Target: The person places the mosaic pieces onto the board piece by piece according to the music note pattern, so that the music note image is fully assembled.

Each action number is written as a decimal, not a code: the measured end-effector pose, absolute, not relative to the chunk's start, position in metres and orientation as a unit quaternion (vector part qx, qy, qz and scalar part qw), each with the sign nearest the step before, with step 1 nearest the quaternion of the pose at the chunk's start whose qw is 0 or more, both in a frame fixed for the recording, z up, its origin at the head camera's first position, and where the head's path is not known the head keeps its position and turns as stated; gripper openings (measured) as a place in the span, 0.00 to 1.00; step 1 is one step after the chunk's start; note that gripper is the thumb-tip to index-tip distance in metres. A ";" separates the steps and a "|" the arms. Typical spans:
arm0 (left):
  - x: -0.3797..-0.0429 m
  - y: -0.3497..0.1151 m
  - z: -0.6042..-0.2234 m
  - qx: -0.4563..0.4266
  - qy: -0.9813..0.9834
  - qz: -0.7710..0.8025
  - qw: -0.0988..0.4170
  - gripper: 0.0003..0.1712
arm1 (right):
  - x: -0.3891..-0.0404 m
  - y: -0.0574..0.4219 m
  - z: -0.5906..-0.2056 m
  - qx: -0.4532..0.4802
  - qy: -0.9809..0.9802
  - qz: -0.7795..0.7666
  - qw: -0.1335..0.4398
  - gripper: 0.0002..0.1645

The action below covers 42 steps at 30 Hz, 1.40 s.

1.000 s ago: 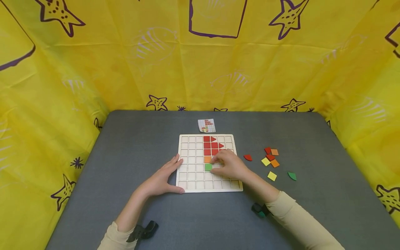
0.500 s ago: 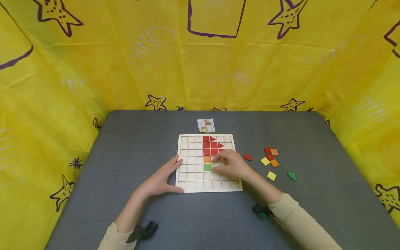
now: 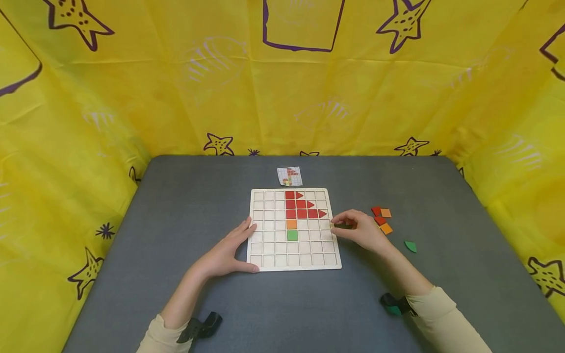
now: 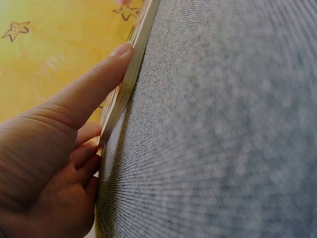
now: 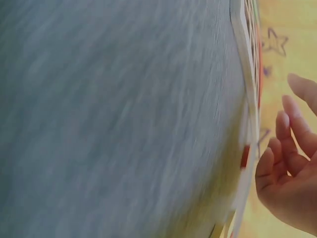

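A light wooden grid board [image 3: 265, 248] lies on the grey table. Set in its cells are several red squares [image 3: 290, 204] and red triangles [image 3: 322, 214], an orange square [image 3: 292, 224] and a green square [image 3: 292, 235]. My left hand [image 3: 225, 252] rests on the board's left edge and front corner, its thumb [image 4: 99, 82] touching the rim in the left wrist view. Past the right edge hovers my right hand [image 3: 362, 231], thumb and index finger apart, with no piece visible between them. It covers part of the table where loose pieces lie.
To the right lie loose red pieces [image 3: 380, 221], orange squares [image 3: 386, 229] and a green quarter-round piece [image 3: 410, 246]. Behind the board is a small printed pattern card [image 3: 290, 176]. A yellow patterned cloth [image 3: 282, 98] surrounds the table's back and sides.
My right hand has moved right, away from the green square and off the board, uncovering the third row's red pieces. It now covers the loose yellow squares. My left hand stays put.
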<state>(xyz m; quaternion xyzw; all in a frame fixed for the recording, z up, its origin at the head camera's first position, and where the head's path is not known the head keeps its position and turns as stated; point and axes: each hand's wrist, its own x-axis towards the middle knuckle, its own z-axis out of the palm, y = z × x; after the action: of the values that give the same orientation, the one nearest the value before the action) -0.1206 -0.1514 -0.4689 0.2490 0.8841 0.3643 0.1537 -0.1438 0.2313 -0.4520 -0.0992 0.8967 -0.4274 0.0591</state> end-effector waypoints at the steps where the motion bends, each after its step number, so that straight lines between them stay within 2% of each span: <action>1: -0.121 -0.151 -0.469 0.248 0.884 0.364 0.154 0.61 | -0.143 0.236 -0.452 -0.091 0.897 -0.428 0.057 0.16; 24: -0.121 -0.152 -0.468 0.249 0.884 0.365 0.154 0.62 | -0.114 0.336 -0.444 0.030 0.933 -0.356 0.044 0.26; 42: -0.120 -0.152 -0.469 0.243 0.885 0.363 0.159 0.62 | -0.118 0.348 -0.451 0.018 0.959 -0.280 0.044 0.27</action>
<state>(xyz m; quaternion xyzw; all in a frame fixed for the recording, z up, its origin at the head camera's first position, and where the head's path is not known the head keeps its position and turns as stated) -0.1205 -0.1518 -0.4689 0.2429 0.8855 0.3627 0.1595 -0.1185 0.3476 -0.4508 0.0184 0.9588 -0.2801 0.0445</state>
